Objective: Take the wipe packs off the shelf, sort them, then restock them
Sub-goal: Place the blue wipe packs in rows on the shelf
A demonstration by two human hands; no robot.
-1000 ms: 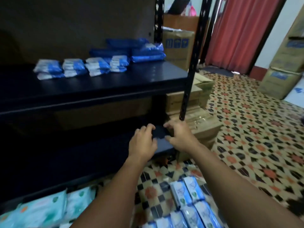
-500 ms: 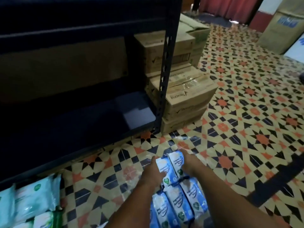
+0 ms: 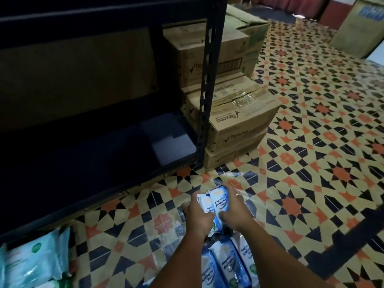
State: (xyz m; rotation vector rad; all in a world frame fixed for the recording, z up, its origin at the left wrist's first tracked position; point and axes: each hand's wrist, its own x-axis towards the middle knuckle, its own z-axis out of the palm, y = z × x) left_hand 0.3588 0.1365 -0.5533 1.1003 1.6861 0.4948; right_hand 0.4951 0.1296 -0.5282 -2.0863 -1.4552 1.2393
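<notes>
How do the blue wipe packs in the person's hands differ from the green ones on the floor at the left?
The blue wipe packs are narrow, blue and white, and gripped between the left hand and right hand. The green wipe packs are wider, pale green, and lie untouched on the floor beside the shelf. Both are soft plastic packets.

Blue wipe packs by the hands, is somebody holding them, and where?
Yes. Both hands hold two blue wipe packs pressed together: the left hand grips their left side, the right hand their right side and lower end.
</notes>
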